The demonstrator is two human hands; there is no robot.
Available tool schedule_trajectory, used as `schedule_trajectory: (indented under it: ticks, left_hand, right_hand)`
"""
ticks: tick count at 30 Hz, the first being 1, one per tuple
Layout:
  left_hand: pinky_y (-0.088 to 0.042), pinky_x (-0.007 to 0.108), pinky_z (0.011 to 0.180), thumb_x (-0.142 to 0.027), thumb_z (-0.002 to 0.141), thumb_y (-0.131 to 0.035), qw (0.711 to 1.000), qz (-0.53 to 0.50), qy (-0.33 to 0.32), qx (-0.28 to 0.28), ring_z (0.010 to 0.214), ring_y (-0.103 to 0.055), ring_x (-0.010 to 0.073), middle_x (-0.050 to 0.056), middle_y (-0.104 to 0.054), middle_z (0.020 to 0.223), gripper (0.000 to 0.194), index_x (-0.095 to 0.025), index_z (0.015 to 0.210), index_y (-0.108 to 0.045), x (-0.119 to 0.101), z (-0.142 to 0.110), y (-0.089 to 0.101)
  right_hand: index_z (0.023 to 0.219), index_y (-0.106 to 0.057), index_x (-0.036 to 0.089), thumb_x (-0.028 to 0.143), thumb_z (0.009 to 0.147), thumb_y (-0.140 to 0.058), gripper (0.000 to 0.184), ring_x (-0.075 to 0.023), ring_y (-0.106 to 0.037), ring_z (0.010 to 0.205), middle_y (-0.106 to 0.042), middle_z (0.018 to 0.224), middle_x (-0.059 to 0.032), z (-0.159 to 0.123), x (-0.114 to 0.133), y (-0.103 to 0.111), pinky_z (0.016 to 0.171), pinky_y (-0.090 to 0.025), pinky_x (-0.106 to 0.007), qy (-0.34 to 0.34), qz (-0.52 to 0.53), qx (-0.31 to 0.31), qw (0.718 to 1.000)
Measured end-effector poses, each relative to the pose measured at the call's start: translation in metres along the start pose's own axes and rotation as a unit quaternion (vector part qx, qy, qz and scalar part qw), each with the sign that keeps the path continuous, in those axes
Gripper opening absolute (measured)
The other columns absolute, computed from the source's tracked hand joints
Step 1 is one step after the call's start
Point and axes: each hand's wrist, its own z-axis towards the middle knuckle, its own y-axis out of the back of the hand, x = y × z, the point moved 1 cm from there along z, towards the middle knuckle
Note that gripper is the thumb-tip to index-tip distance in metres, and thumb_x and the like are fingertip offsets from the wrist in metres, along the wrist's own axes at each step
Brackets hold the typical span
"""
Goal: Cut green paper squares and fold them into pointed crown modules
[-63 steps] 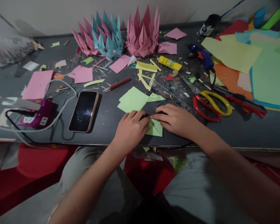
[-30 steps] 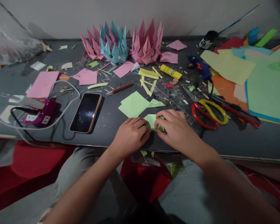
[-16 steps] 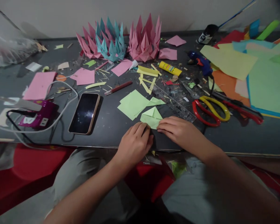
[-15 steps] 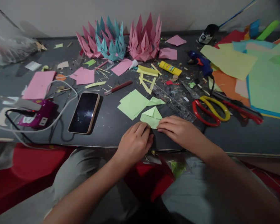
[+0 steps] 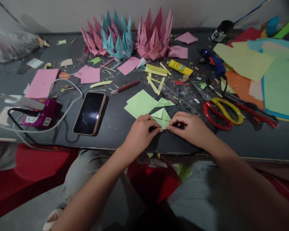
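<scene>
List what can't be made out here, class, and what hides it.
All in the head view:
Lower-left part of the folded green paper: covered by the left hand.
Lower right of the left pink crown: behind the blue crown.
Left end of the plastic bag: cut off by the edge.
Print on the yellow tube: too small to read.
</scene>
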Motion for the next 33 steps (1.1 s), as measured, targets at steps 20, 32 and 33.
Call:
schedule_trajectory:
  ticks: [20, 32, 33]
  left_hand:
    - [-0.046, 0.030, 0.069, -0.013, 0.070, -0.069, 0.998, 0.007, 0.050, 0.021, 0.076, -0.057, 0.0159, 0.002, -0.062, 0.076, 0.005, -0.016, 0.069, -0.065, -0.003, 0.007, 0.000]
    - [-0.044, 0.033, 0.068, -0.016, 0.085, -0.049, 0.944, 0.314, -0.090, 0.044, 0.085, -0.055, 0.0221, 0.006, -0.062, 0.089, 0.016, -0.016, 0.092, -0.063, -0.025, -0.016, -0.004]
    - [-0.044, 0.033, 0.067, -0.016, 0.085, -0.049, 0.937, 0.333, -0.095, 0.042, 0.085, -0.055, 0.0224, 0.007, -0.062, 0.091, 0.017, -0.016, 0.094, -0.062, -0.027, -0.019, -0.005]
  right_hand:
    - [0.063, -0.062, 0.019, 0.025, 0.073, -0.063, 0.012, -0.0115, -0.046, 0.058, -0.054, 0.066, 0.0003, 0.005, -0.001, -0.003, 0.054, -0.035, -0.025, -0.042, -0.010, -0.024, 0.999]
    - [0.061, -0.056, 0.018, 0.022, 0.070, -0.063, 0.012, -0.0113, -0.045, 0.058, -0.050, 0.065, 0.0017, 0.009, 0.002, -0.002, 0.054, -0.034, -0.024, -0.039, -0.020, -0.009, 0.999]
    - [0.062, -0.055, 0.018, 0.022, 0.070, -0.064, 0.012, -0.0113, -0.045, 0.058, -0.049, 0.066, 0.0016, 0.009, 0.003, -0.002, 0.055, -0.034, -0.024, -0.039, -0.023, -0.007, 0.999]
